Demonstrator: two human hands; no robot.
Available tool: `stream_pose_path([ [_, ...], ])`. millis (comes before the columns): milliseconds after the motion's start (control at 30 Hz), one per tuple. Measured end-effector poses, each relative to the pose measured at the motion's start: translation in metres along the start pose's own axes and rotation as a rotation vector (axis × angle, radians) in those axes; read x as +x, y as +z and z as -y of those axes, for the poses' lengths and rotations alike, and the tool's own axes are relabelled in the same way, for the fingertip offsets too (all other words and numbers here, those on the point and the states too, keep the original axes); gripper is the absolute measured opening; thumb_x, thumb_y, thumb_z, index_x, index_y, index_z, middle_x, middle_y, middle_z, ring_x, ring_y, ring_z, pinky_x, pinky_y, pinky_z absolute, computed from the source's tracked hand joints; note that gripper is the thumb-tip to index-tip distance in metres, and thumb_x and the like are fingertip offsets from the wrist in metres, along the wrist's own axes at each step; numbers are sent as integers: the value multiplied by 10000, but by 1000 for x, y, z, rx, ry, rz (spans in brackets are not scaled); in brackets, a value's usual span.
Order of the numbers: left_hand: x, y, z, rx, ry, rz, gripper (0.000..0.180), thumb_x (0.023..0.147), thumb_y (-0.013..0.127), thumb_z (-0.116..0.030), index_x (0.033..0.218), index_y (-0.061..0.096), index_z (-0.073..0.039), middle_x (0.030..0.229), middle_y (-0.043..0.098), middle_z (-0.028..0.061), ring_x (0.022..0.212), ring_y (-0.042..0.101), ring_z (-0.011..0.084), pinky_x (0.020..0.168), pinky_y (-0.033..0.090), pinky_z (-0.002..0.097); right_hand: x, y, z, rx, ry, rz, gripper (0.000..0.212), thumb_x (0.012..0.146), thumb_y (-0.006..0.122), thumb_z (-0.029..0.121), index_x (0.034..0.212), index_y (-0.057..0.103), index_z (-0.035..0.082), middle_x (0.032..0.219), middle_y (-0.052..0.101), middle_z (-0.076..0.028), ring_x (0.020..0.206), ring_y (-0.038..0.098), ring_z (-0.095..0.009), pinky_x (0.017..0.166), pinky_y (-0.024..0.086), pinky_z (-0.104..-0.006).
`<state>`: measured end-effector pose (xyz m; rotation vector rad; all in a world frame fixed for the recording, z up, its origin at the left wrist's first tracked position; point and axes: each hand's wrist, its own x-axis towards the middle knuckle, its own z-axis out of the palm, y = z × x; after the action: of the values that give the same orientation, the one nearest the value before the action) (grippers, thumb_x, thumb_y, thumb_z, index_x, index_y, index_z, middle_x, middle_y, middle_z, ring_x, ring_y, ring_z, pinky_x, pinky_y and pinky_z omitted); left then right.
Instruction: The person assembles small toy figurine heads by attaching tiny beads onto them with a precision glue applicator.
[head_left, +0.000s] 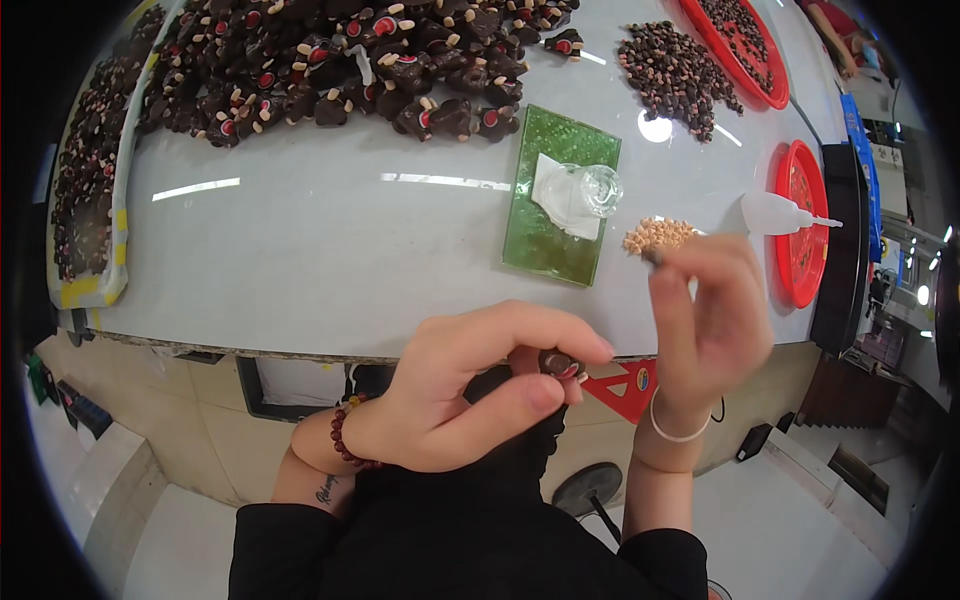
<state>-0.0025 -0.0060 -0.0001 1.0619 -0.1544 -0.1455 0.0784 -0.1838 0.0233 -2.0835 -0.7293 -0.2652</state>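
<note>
Between the thumb and fingers of my left hand is a small dark brown figurine piece with a red patch and a pale bit on it. It is held just in front of the table's near edge. My right hand, slightly blurred, is raised to its right and pinches a tiny dark bit between thumb and forefinger. Right behind those fingertips lies a small heap of beige bits. On a green board farther left, a clear glass dish sits on a folded white tissue.
A large heap of brown figurine pieces covers the far left, with a filled tray beside it. At the far right are a pile of small dark bits, two red plates and a white squeeze bottle.
</note>
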Motion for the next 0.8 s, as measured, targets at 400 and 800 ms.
stream_pose_path([
  [400,-7,-8,7,-235,50,-3,289,828,673,-145,983,533,54,843,594,135,663,626,169,599,515,255,9,18,-16,-135,18,-36,83,710,654,-54,773,613,-20,748,565,-56,594,523,-92,540,434,-197],
  [800,-2,-5,2,-163,-22,26,425,726,764,-79,1059,551,77,834,623,107,732,659,172,619,502,232,-2,1,4,71,-90,-94,182,670,670,-51,818,636,49,748,557,-26,580,510,-113,524,414,-252],
])
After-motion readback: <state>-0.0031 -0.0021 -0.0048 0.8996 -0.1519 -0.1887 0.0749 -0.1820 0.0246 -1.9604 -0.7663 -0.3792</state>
